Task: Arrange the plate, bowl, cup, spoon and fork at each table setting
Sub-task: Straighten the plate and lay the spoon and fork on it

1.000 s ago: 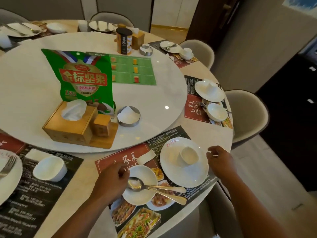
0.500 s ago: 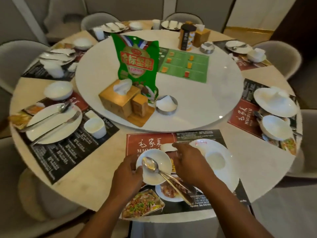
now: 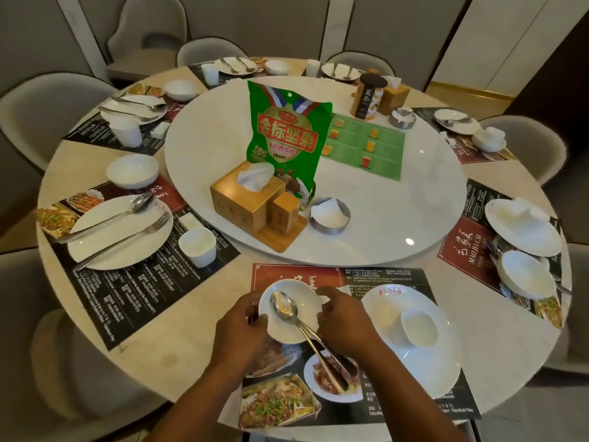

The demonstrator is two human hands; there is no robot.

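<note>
At the near setting a small white bowl (image 3: 294, 295) sits on the printed placemat (image 3: 385, 277). A spoon (image 3: 284, 306) lies in it, and a second utensil handle beside it runs down to the right under my wrist. My left hand (image 3: 242, 333) grips the bowl's left rim and my right hand (image 3: 344, 323) grips its right rim. Just right of my right hand lies a white plate (image 3: 424, 371) with a white cup (image 3: 419, 327) standing on it.
The setting at left has a plate (image 3: 95, 247) with spoon and fork, a cup (image 3: 197, 247) and a bowl (image 3: 132, 170). A marble turntable (image 3: 398, 202) carries a tissue box (image 3: 247, 199), green snack bag (image 3: 288, 138) and metal dish (image 3: 330, 215). More settings and grey chairs ring the table.
My right hand left the plate's right edge and came across to the bowl's right rim; both hands now hold the bowl. My view swung left and rose, showing more of the table.
</note>
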